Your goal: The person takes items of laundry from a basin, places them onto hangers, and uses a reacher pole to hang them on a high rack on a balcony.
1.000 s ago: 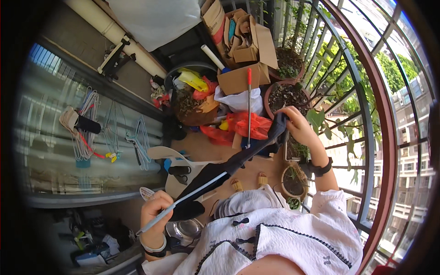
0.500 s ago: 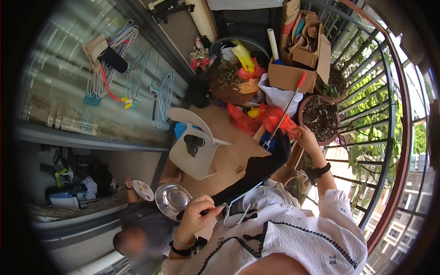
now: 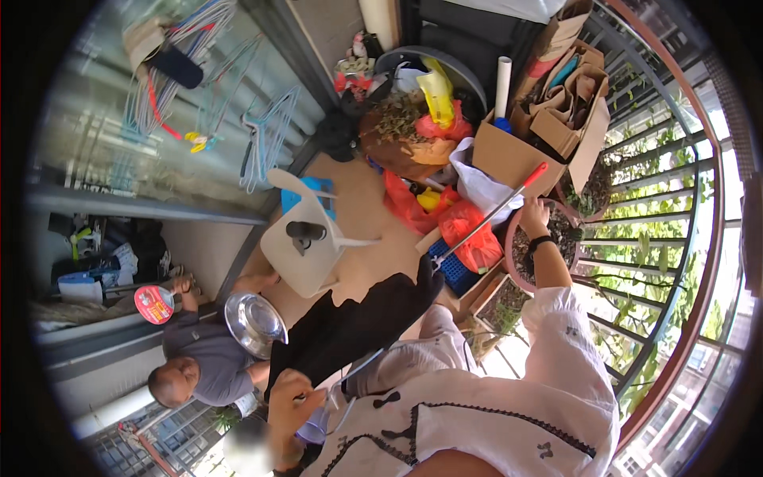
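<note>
A black garment (image 3: 350,322) stretches across in front of my lap, its far end beside the lower end of a silver pole (image 3: 494,213) with a red tip. My left hand (image 3: 296,396) is closed at the garment's near edge. Right beside those fingers, a pale blue wire hanger (image 3: 362,366) lies partly over my lap; whether the hand also grips it is unclear. My right hand (image 3: 535,216) reaches out over a round plant pot (image 3: 520,266), close to the pole but apart from it. Its fingers look loosely extended, with nothing visible in them.
A white chair (image 3: 298,250) and blue stool (image 3: 322,191) stand ahead. Left sits a person (image 3: 214,354) with a red fan (image 3: 154,304), near a steel basin (image 3: 256,324). Red bags (image 3: 474,230), a blue basket (image 3: 453,274), a cardboard box (image 3: 509,155) and railing (image 3: 644,230) flank the right.
The garment's far end has dropped away from my right hand, which has moved farther out. My left hand has shifted left and nearer. The person's fan has moved left; the view has turned.
</note>
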Tool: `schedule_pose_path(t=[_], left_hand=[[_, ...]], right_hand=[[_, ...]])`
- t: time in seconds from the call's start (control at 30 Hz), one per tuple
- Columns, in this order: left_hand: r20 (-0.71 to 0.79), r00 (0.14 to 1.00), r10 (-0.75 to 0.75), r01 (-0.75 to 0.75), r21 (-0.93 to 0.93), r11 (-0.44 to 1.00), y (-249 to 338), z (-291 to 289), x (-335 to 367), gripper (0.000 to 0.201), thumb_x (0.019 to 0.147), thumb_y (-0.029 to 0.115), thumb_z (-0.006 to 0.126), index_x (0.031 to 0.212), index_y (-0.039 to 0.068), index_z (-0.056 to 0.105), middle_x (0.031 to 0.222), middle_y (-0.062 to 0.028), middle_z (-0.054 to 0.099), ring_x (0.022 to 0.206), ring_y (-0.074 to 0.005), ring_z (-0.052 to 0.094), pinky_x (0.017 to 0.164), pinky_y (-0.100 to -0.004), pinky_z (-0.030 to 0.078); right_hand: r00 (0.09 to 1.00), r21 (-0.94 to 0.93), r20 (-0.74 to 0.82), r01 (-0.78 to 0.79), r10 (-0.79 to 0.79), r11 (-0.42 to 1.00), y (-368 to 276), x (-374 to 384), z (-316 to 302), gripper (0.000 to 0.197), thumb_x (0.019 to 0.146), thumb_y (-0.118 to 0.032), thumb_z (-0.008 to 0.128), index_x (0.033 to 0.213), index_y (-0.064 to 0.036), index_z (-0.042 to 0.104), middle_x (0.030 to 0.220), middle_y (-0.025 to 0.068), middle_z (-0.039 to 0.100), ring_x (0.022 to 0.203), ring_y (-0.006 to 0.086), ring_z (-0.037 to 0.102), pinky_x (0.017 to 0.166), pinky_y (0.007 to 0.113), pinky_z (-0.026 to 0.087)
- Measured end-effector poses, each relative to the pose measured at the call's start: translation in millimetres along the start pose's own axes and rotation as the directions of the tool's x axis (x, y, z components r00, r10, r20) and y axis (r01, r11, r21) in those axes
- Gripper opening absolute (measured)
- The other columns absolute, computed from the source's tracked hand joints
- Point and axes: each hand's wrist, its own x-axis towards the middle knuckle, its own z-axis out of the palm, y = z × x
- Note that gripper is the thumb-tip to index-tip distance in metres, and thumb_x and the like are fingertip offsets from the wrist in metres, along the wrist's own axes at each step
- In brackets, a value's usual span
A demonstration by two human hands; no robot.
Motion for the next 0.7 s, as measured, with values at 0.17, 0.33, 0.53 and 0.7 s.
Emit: schedule_pose_path(t=[0.17,0.33,0.53,0.7], left_hand=[[-0.023,0.994,-0.108,0.108,0.001,0.994,22.2,3.5,0.6,0.016,0.055,0.002,0.07,0.061,0.003,0.055,0.068,-0.0066,0.053,0.072,-0.0224,0.051,0.065,-0.0331,0.038],[0.024,0.993,-0.118,0.118,0.015,0.993,37.1,-3.9,-1.5,0.017,0.063,0.013,0.07,0.067,0.004,0.056,0.073,-0.0075,0.052,0.074,-0.0207,0.048,0.064,-0.0323,0.036],[-0.034,0.987,-0.16,0.155,-0.118,0.981,46.5,-7.4,-1.2,0.017,0.062,0.013,0.071,0.066,0.001,0.058,0.073,-0.0082,0.055,0.073,-0.0206,0.051,0.063,-0.0322,0.038],[0.058,0.997,-0.058,0.062,-0.075,0.995,36.6,-16.7,7.6,0.014,0.065,0.006,0.07,0.07,0.0,0.059,0.074,-0.0085,0.056,0.071,-0.0214,0.053,0.063,-0.0318,0.04]], right_hand=[[0.928,-0.347,-0.217,0.216,-0.303,0.912,34.8,91.2,7.1,0.027,0.083,-0.017,0.052,0.109,-0.0138,0.06,0.118,0.0043,0.055,0.12,0.0219,0.043,0.103,0.042,0.029],[0.883,-0.534,-0.093,0.346,-0.46,0.771,52.3,148.3,31.5,0.026,0.085,-0.019,0.051,0.108,-0.0158,0.062,0.111,0.0026,0.06,0.119,0.0197,0.045,0.104,0.043,0.028],[0.931,-0.431,0.041,0.345,-0.364,0.834,30.9,159.5,51.3,0.028,0.086,-0.02,0.05,0.11,-0.0153,0.064,0.114,0.0063,0.061,0.104,0.025,0.058,0.097,0.046,0.033],[0.936,-0.471,0.338,0.262,-0.102,0.842,-6.0,103.8,33.6,0.027,0.086,-0.02,0.052,0.108,-0.0149,0.066,0.113,0.0064,0.063,0.102,0.027,0.059,0.092,0.048,0.038]])
